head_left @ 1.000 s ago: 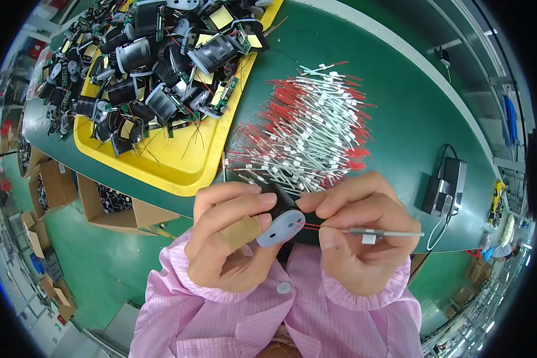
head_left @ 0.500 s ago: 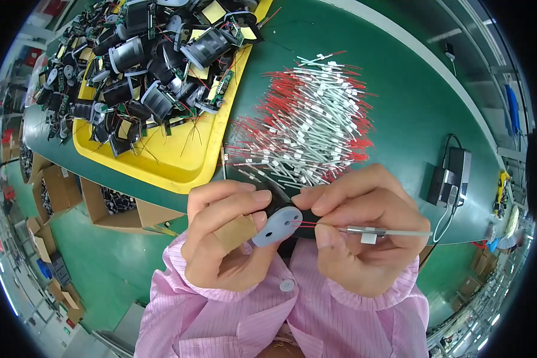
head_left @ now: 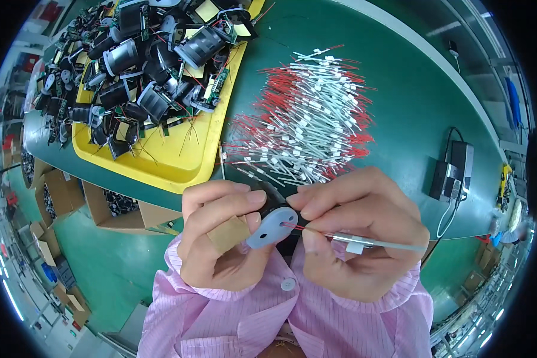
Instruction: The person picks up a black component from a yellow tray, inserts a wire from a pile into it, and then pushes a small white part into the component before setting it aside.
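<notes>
My left hand [head_left: 212,238], a tan bandage wrapped round one finger, grips a black cylindrical housing [head_left: 272,200] by its sides. The housing's pale grey-blue end cap [head_left: 271,229] has small holes and is turned toward my right hand. My right hand [head_left: 370,232] pinches a wired part [head_left: 349,238] with a metallic sleeve, a small white tag and a pale tail. Two thin red wires [head_left: 293,227] run from its fingertips to a hole in the cap. How far they reach inside is hidden.
Beyond my hands lies a heap of similar white-tagged wired parts [head_left: 316,119] on the green table [head_left: 400,113]. A yellow tray [head_left: 179,173] piled with black housings and circuit boards [head_left: 155,98] stands far left. A black power adapter [head_left: 453,173] sits right; cardboard boxes [head_left: 110,209] stand below left.
My right hand has moved left, closer to the end cap, and the stretch of red wire showing between them is shorter. My left hand keeps its grip on the housing.
</notes>
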Motion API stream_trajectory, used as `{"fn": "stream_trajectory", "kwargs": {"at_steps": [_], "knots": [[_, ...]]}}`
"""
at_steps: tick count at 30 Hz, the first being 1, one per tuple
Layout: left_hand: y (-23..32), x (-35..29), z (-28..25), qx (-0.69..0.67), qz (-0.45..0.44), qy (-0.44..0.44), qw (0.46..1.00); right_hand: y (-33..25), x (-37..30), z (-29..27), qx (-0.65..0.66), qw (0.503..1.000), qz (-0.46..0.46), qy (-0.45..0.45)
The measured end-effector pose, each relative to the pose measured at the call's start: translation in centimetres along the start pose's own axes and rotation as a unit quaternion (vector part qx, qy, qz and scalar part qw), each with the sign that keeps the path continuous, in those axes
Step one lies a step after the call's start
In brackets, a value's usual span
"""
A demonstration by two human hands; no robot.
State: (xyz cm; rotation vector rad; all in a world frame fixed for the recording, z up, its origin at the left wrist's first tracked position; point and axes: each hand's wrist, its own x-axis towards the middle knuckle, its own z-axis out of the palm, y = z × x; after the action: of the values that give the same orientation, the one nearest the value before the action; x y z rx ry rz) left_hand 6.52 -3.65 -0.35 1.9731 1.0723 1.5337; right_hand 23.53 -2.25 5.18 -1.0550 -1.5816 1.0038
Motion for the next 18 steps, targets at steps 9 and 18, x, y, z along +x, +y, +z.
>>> {"fn": "stream_trajectory", "kwargs": {"at_steps": [9, 18], "knots": [[-0.2, 0.1, -0.4, 0.011, 0.02, -0.014, 1.0, -0.5, -0.1, 0.2, -0.06, 0.998, -0.021, -0.005], [-0.8, 0.2, -0.4, -0.004, 0.05, -0.008, 0.999, -1.0, 0.1, 0.3, -0.123, 0.991, -0.049, -0.003]]}}
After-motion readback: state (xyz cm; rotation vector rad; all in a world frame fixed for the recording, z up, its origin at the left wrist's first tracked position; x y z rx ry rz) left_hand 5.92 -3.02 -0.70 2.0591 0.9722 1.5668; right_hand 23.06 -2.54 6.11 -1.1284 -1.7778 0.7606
